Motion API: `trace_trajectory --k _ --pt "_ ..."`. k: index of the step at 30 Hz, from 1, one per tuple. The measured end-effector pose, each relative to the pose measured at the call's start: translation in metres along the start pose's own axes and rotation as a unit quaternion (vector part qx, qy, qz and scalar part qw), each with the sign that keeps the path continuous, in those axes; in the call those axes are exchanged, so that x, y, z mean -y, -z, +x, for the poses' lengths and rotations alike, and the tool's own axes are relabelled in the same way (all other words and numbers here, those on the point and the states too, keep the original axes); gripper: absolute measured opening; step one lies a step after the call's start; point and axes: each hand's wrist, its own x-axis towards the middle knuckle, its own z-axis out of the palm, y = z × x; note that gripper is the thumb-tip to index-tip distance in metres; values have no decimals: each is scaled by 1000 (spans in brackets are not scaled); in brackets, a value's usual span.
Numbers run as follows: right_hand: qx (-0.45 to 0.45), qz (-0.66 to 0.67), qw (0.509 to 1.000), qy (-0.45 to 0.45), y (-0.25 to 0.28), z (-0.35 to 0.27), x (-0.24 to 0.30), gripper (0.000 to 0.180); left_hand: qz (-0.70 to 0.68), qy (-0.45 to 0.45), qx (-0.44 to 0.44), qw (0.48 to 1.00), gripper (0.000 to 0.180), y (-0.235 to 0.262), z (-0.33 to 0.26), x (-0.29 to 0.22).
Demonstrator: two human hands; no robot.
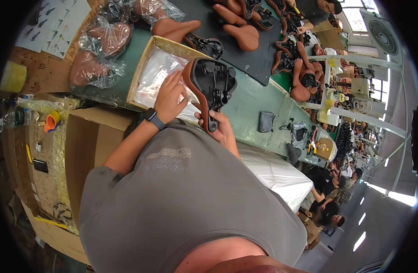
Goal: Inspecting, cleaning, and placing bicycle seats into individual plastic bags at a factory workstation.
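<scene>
A brown bicycle saddle [210, 85] is tilted up in front of me, its black underside with rails and springs facing me. My right hand [220, 127] is closed around its narrow nose. My left hand [171, 98], below a dark wristwatch, reaches over a shallow cardboard box [135, 84] with its fingers stretched out. Under those fingers lie clear plastic bags [150, 75] inside the box. Whether the fingertips touch the bags I cannot tell.
Plastic-wrapped brown saddles [110, 36] lie left of the box. More bare saddles [243, 36] rest on a black mat [252, 66] beyond it. A dark pouch [266, 122] sits on the green table [245, 98] to the right. An open carton [97, 123] stands at my left. A co-worker [315, 11] works at the far end.
</scene>
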Motion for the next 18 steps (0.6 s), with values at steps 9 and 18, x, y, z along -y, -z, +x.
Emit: trace_trajectory --k 9,18 --pt "53 -49 996 49 -63 8 8 80 -115 259 173 943 40 53 -36 37" --pt "-14 -120 992 35 -58 -2 5 65 -233 336 122 905 26 13 -51 71"
